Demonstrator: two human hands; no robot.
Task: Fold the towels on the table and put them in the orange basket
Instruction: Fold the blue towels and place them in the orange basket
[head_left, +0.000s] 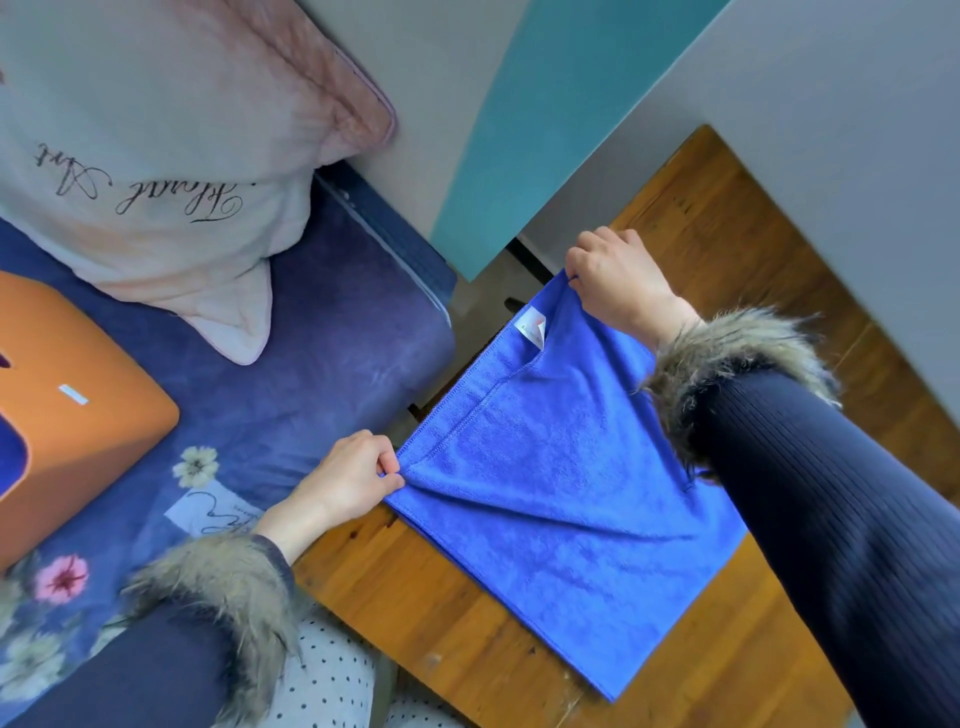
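Both hands pinch the blue towel (561, 499) by its far hem. The left hand (348, 478) has its fingers curled in with the thumb pressing a corner of the cloth against them, so the fabric puckers into folds at that spot. The right hand (618, 283) grips the opposite corner of the same hem in the same way, knuckles up and fingers bent round the edge. Between the two hands the stitched hem runs taut.

A small white care label (532, 327) is sewn into the hem just beside the right hand; it carries a red mark and a line of tiny print that is too small to read.

The towel lies spread over the wooden desk (452, 613), its near corner reaching the desk's near edge. Both wrists wear fur cuffs (727, 374) on dark ribbed sleeves.

Left of the towel, well apart from it, the orange basket (72, 410) sits on a blue flowered bedspread (322, 364), with a small pale tag on its wall. Beyond the basket lies a pale pink pillow (171, 130) printed with black cursive script, seen upside down and not clearly legible. A paper slip (213, 512) with a scrawled line lies on the bedspread near the left hand.
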